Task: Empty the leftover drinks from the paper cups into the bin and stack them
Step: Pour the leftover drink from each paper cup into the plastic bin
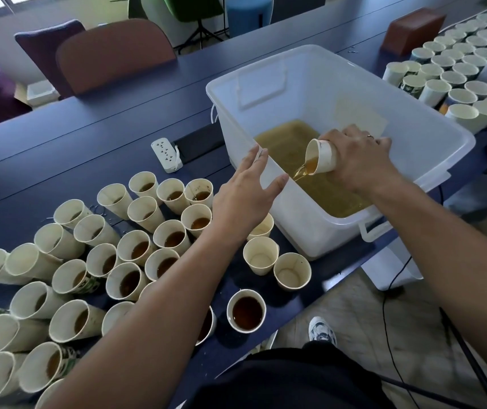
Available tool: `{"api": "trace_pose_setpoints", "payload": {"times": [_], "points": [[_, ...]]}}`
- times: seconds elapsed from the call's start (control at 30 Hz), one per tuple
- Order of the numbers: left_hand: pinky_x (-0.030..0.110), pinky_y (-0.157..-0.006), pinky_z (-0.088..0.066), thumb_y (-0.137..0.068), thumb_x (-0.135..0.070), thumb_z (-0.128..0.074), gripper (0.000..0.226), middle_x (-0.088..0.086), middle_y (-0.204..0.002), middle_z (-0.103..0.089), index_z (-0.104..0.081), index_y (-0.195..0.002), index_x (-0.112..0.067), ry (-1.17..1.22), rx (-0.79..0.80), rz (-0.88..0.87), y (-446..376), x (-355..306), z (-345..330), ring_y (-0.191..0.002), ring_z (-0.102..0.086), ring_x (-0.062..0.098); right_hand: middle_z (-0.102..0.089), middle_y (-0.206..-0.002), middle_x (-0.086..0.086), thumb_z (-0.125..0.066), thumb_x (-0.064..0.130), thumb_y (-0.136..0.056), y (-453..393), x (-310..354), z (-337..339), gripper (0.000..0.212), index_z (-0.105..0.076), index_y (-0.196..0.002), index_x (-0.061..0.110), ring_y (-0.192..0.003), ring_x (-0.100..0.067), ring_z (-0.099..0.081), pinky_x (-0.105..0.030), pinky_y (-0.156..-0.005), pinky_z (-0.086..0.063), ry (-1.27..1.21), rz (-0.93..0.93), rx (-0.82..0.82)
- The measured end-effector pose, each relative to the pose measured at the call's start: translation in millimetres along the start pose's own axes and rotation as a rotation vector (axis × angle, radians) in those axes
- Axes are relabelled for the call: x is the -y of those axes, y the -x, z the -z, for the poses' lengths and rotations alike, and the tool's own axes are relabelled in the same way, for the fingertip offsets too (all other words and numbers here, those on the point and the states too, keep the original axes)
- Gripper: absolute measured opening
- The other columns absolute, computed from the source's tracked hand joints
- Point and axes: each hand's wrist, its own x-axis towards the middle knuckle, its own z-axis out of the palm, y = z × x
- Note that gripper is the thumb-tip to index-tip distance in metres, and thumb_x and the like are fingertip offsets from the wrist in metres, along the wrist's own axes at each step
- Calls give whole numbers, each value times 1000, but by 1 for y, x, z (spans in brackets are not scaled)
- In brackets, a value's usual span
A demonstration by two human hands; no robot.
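Head camera, looking forward and down

One wide-angle view from above the near edge of the table, close over the bin, which sits just right of centre.

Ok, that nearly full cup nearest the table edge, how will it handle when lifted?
The dark-filled cup probably feels heavy for a paper cup. Its thin walls may flex if squeezed, and with the liquid near the rim, a tilt could spill it.
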Motion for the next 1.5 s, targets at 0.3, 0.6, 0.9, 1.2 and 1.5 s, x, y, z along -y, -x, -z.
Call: {"api": "trace_pose_setpoints", "payload": {"times": [0.3, 0.6, 0.9, 1.2, 1.5], "points": [[52, -109, -43, -99, -65, -42, 68, -24, -166, -9, -22, -159, -39, 18, 6, 16, 3, -3, 1, -148, -35, 20, -59, -120, -6, -76, 21, -78, 4, 1, 2, 56, -43, -122, 25, -112, -32, -49, -48, -92, -26, -46, 93, -101], [49, -109, -43, -100, -64, -42, 67, -25, -166, -10, -22, -159, -40, 30, 9, 15, 5, -3, 1, -148, -35, 18, -56, -126, -8, -75, 6, -72, 6, 0, -2, 58, -55, -122, 28, -126, -36, -40, -56, -96, -26, 129, 145, -156], [53, -108, -43, -100, -65, -41, 67, -26, -166, -8, -21, -159, -41, 32, 15, 24, 4, -3, 1, -148, -35, 19, -54, -129, -8, -74, 3, -71, 5, 0, -1, 60, -61, -123, 27, -129, -37, -39, -59, -98, -26, 161, 106, -189], [53, -108, -44, -100, -64, -41, 67, -24, -167, -9, -21, -159, -40, 30, 14, 12, 5, -6, 3, -148, -35, 19, -55, -129, -8, -74, 6, -74, 4, 2, -1, 55, -63, -123, 29, -129, -36, -38, -57, -99, -24, 196, 149, -122], [42, -103, -49, -99, -54, -55, 56, -3, -146, -56, -51, -147, -26, 356, 63, -6, 3, 6, 33, -122, -62, 16, -59, -120, -2, -72, 39, -75, 16, 21, 13, 58, -51, -128, 27, -121, -30, -45, -48, -96, -27, -214, 38, -429]]}}
